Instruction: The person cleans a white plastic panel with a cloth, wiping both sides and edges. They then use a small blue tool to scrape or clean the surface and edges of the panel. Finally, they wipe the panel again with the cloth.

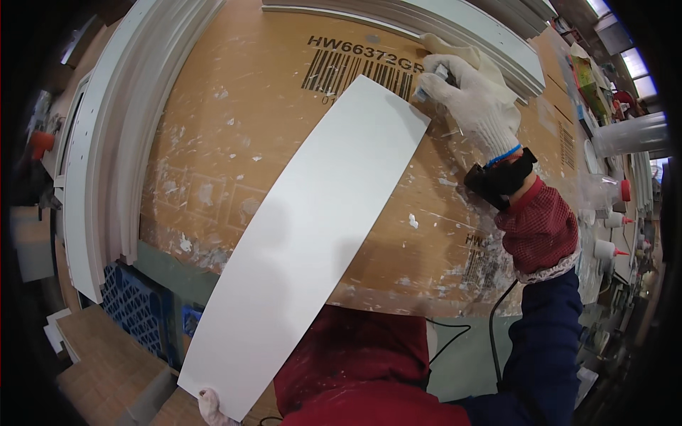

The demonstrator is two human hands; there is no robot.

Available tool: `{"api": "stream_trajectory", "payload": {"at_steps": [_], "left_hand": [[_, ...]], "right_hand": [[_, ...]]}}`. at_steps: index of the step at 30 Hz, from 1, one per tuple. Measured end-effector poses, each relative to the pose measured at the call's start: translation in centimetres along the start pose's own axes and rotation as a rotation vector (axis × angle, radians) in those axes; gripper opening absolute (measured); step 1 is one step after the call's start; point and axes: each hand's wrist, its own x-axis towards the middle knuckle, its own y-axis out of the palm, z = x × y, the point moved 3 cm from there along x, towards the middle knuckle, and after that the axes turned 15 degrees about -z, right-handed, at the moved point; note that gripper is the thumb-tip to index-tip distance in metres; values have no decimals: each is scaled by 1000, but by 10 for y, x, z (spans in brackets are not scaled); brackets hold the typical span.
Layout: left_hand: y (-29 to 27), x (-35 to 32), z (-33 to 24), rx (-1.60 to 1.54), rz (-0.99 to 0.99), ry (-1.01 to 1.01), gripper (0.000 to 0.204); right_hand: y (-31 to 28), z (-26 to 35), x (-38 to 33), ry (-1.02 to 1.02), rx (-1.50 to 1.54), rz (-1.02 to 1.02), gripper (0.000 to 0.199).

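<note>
A long white board (312, 227) runs slantwise from the lower left up over a cardboard-covered table. At its near end, my left hand (213, 407) is closed on the board's edge; only part of the gloved hand shows on top. My right hand (465, 96), in a white knit glove with a blue cuff edge, is beside the board's far right corner. Its fingers are closed round a small greyish thing (442, 72) whose kind I cannot make out. Off-white cloth (472, 60) shows behind that hand.
Cardboard (213, 142) with paint-like flecks covers the table. White moulded profiles (117, 135) lie along its left, with more (398, 21) at the far side. Red-tipped bottles (607, 249) and a clear jar (604, 190) stand at right. A blue plastic crate (135, 305) sits lower left.
</note>
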Motion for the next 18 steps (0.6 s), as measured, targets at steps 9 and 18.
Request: {"api": "stream_trajectory", "payload": {"at_steps": [9, 18], "left_hand": [[1, 8, 5, -144, 58, 56, 50], [9, 2, -4, -162, 171, 104, 63]], "right_hand": [[60, 54, 34, -172, -129, 86, 42], [27, 44, 34, -18, -183, -25, 40]]}}
